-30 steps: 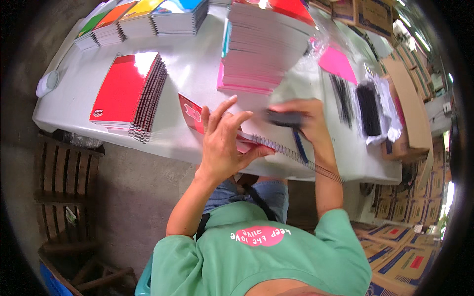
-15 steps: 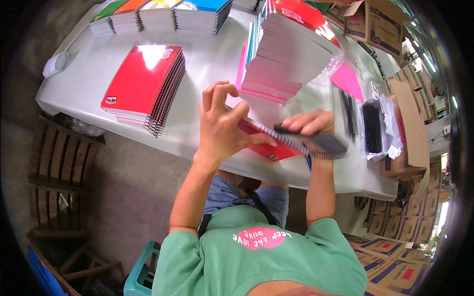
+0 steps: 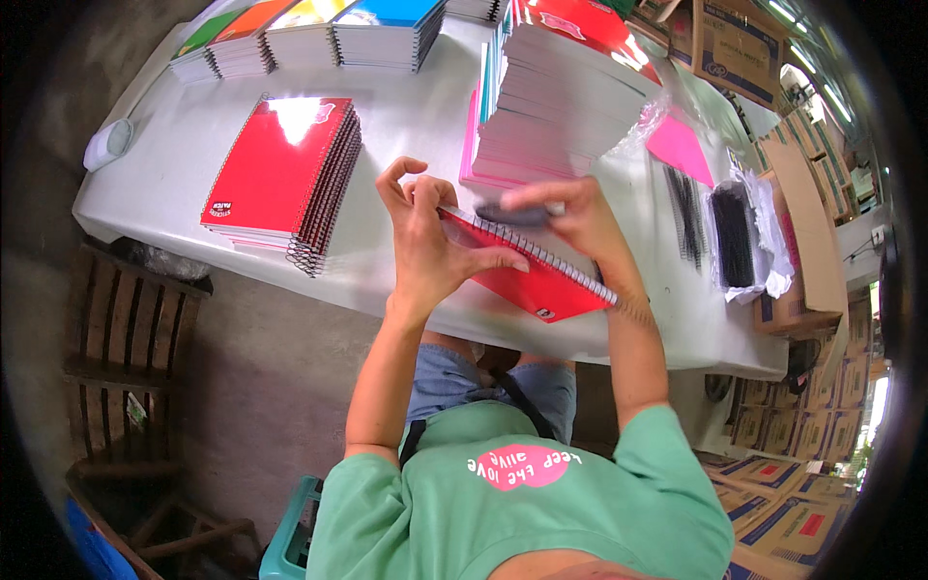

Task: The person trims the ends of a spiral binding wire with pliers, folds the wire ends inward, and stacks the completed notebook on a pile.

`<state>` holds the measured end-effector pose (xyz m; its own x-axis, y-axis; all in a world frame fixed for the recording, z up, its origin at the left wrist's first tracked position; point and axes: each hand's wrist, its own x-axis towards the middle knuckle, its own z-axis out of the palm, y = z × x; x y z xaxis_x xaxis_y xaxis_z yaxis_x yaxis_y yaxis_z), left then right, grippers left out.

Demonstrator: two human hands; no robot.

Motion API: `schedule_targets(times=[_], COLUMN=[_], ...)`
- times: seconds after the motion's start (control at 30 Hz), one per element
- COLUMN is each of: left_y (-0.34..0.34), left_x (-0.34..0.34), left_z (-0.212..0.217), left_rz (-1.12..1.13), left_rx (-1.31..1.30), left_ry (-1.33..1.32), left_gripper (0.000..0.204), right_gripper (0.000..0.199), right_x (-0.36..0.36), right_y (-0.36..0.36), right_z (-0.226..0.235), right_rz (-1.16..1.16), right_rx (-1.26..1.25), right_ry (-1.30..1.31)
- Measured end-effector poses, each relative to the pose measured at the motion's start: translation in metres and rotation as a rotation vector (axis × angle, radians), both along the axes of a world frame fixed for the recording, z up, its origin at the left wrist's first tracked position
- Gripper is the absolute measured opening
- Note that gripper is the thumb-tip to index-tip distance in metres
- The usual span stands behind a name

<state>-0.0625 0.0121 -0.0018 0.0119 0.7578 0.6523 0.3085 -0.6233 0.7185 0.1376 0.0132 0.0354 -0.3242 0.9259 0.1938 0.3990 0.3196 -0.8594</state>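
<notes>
Both hands are working on a red spiral notebook (image 3: 527, 275) that is lying at the near edge of the white table (image 3: 416, 126). The left hand (image 3: 430, 242) is gripping the notebook at its top corner, with the thumb lying along the wire binding and the other fingers curling above it. The right hand (image 3: 570, 217) is closing around a dark, blurred object (image 3: 512, 213) and is pressing it against the same binding; what this object is, I cannot tell. Just behind the hands, a tall stack of notebooks (image 3: 561, 106) with a red cover on top is standing on a pink sheet. To the left, well apart, a lower pile of red notebooks (image 3: 280, 174) is lying flat. Along the far edge of the table, a row of notebook stacks (image 3: 309, 29) with green, orange, yellow and blue covers is standing. At the right side, black spiral wires (image 3: 735, 232) are lying on an open plastic bag, and brown cardboard boxes (image 3: 802, 232) are standing beside the table.
</notes>
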Motion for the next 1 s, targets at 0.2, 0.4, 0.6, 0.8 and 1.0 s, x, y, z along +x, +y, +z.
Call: schedule_targets(times=[0.2, 0.4, 0.6, 0.8, 1.0], left_y=[0.01, 0.013, 0.019, 0.013, -0.002], left_x=[-0.001, -0.009, -0.011, -0.018, -0.015], left_z=[-0.008, -0.024, -0.026, -0.025, -0.007], left_rz=[-0.002, -0.164, -0.275, -0.412, -0.383], left_rx=[0.057, -0.203, -0.178, -0.33, -0.489], left_ry=[-0.067, -0.202, -0.259, -0.498, -0.637], left_gripper=[0.093, 0.098, 0.097, 0.048, 0.013], right_gripper=[0.03, 0.033, 0.034, 0.041, 0.048], right_x=[-0.005, -0.016, -0.035, 0.033, 0.192], right_y=[0.009, 0.014, 0.016, -0.016, -0.075], right_z=[-0.001, 0.001, 0.01, 0.01, -0.083], right_rz=[0.052, 0.181, 0.203, -0.301, -0.887], right_rx=[-0.049, 0.011, 0.079, 0.134, 0.052], right_ry=[0.017, 0.243, 0.019, -0.087, -1.021])
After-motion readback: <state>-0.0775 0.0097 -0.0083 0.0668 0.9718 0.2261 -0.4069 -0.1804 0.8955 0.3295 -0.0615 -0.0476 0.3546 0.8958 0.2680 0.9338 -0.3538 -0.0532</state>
